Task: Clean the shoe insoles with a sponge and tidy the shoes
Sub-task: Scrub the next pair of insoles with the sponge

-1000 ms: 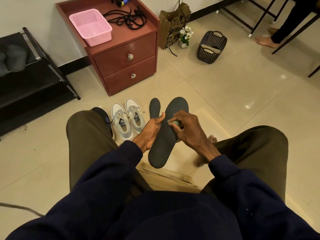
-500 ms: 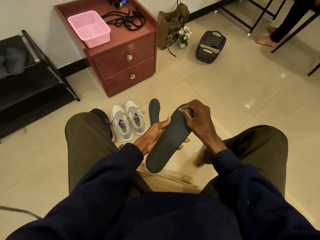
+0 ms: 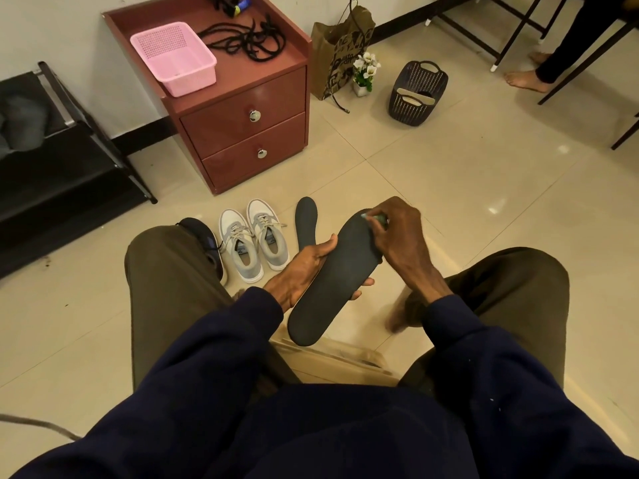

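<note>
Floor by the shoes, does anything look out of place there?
A loose insole lies flat on the tiles beside the grey shoes, outside any shoe. The grey shoes themselves stand upright as a neat pair, and nothing looks spilled.

You've got no legible txt here: the brown paper bag (image 3: pixel 337 53) beside the drawer unit (image 3: pixel 242 133) has black print w/ letter-like shapes you can't make out, & the small labels (image 3: pixel 241 249) inside the grey sneakers (image 3: pixel 254 267) are too tiny to read.
</note>
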Tool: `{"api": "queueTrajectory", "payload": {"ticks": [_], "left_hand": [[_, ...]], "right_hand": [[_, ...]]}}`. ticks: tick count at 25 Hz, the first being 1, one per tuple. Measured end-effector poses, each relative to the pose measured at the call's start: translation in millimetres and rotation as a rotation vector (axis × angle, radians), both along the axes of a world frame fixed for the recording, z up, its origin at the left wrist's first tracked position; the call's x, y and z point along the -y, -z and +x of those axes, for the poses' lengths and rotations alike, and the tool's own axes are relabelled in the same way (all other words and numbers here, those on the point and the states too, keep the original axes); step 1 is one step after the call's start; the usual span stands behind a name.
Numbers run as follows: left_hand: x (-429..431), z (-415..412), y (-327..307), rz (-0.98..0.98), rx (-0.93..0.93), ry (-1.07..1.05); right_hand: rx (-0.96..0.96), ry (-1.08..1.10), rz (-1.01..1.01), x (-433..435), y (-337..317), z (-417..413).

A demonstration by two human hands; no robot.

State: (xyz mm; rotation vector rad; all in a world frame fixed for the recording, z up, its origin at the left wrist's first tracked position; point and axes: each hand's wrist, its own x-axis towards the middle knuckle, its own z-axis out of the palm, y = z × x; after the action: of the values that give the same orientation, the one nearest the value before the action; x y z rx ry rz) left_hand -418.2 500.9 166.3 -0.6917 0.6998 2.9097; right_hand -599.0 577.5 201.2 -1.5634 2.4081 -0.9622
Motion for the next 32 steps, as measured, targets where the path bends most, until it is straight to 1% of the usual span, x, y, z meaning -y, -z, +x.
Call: {"api": "queueTrajectory", "payload": {"ticks": [2, 3, 4, 6, 7, 8, 9, 12, 13, 14, 15, 18, 19, 20, 21, 23, 24, 25, 27, 29, 30, 32], "left_hand": [[-0.9, 0.7, -0.5, -0.014, -0.015, 0.019], [-0.4, 0.3, -0.2, -0.018, 0.003, 0.005], [0.9, -0.2, -0.3, -0.011, 0.025, -0.021], [4.9, 0.6, -2.1, 0.029, 0.043, -0.088], [5.8, 0.8, -3.2, 0.054, 0.047, -0.123], [6.4, 1.3, -3.4, 0.071, 0.050, -0.142], [6.6, 1.8, -2.5, 0.066, 0.058, -0.154], [7.0, 1.9, -1.1, 0.040, 0.093, -0.141], [6.7, 1.6, -0.4, 0.019, 0.116, -0.153], [5.9, 2.4, -4.9, 0.005, 0.139, -0.170], [5.4, 2.5, -10.4, -0.011, 0.164, -0.201], [11.2, 5.2, -13.1, -0.104, 0.186, -0.321], [13.8, 6.7, -11.2, -0.154, 0.199, -0.365], [15.7, 7.0, -9.4, -0.155, 0.188, -0.374], [15.9, 5.6, -9.6, -0.127, 0.181, -0.364], [13.4, 3.1, -10.1, -0.073, 0.160, -0.319], [11.5, 1.4, -10.1, -0.059, 0.145, -0.308], [10.7, 1.1, -10.5, -0.062, 0.153, -0.325], [15.7, 1.7, -4.8, -0.067, 0.140, -0.382], [23.0, 3.9, 2.6, -0.048, 0.137, -0.431], [25.3, 6.0, 2.0, -0.024, 0.129, -0.442], [28.6, 8.6, -1.5, 0.002, 0.105, -0.476]], "right_hand": [[0.033, 0.146, 0.007, -6.6, 2.5, -11.7], [0.042, 0.148, -0.008, -8.8, 3.4, -7.3], [0.050, 0.093, -0.025, -9.2, 2.5, 1.8], [0.070, -0.102, -0.007, -7.4, -0.9, 26.7], [0.048, -0.182, 0.015, -6.6, -0.5, 34.1], [0.010, -0.215, 0.028, -4.9, 1.1, 34.8], [-0.017, -0.193, 0.022, -2.8, 3.4, 29.4], [-0.027, 0.018, 0.017, -5.3, 7.0, 4.2], [-0.020, 0.042, 0.003, -7.5, 8.3, 2.5], [-0.010, 0.013, -0.012, -8.6, 6.8, 7.9], [0.013, -0.064, -0.012, -8.5, 4.2, 19.3], [0.062, -0.403, 0.095, -10.0, -3.4, 64.5], [0.055, -0.475, 0.105, -9.6, -3.3, 70.1], [0.041, -0.483, 0.091, -7.6, -2.5, 68.1], [0.034, -0.421, 0.053, -4.9, 0.2, 60.0], [0.010, -0.195, -0.014, -2.6, 3.8, 39.6], [-0.002, -0.120, -0.022, -4.5, 5.1, 33.7], [-0.008, -0.111, -0.035, -6.3, 6.6, 35.1], [0.047, -0.271, -0.011, -10.1, 4.8, 56.8], [0.173, -0.443, 0.075, -13.9, -0.6, 79.2], [0.223, -0.475, 0.086, -12.8, -1.4, 81.3], [0.237, -0.393, 0.034, -9.1, 2.3, 73.5]]}}
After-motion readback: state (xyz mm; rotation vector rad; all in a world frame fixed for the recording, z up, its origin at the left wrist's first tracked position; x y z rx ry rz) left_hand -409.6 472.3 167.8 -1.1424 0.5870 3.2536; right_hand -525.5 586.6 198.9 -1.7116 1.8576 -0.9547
